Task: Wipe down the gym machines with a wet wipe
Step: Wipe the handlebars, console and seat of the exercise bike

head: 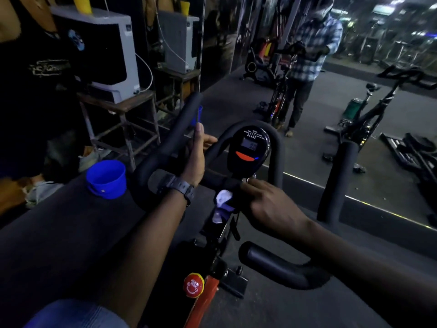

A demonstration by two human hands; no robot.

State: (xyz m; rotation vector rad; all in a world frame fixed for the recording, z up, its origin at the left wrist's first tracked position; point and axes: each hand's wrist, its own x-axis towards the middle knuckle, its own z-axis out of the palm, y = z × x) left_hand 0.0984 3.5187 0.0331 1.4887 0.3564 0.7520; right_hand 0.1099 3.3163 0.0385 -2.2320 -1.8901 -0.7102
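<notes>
**Wet wipe at the centre bar of the spin bike**

Wet wipe, white and crumpled (223,200): bunched against the black padded crossbar (212,181) of the orange-framed exercise bike (203,301), just below the oval black console with the small lit screen (248,150). A tail of it hangs down over the stem.

Right hand (267,204): fingers curled over the crossbar, pressing the wipe to it from the right. Closed on the wipe as far as can be seen; the palm side is hidden.

Left hand (196,159): thumb up, fingers wrapped loosely round the left black foam handlebar horn (172,136) where it rises far-left. It holds the bar only, no cloth. A dark wristwatch (182,188) sits on the wrist.

Nearby: blue plastic cup (106,178) on the dark floor mat to the left, near the bike; contents not visible. Red round tension knob (193,285) near, on the frame. A mirror on the far side reflects the person and the bike.

Progress, as a judgement: wiping looks under way on the middle of the handlebar. No wet streaks can be told in this dim light, so what is already clean is unclear. Likely left: the right horn (335,181), the near right grip (272,263), console, knob, frame and seat, then the second black bike far right (369,124).
</notes>
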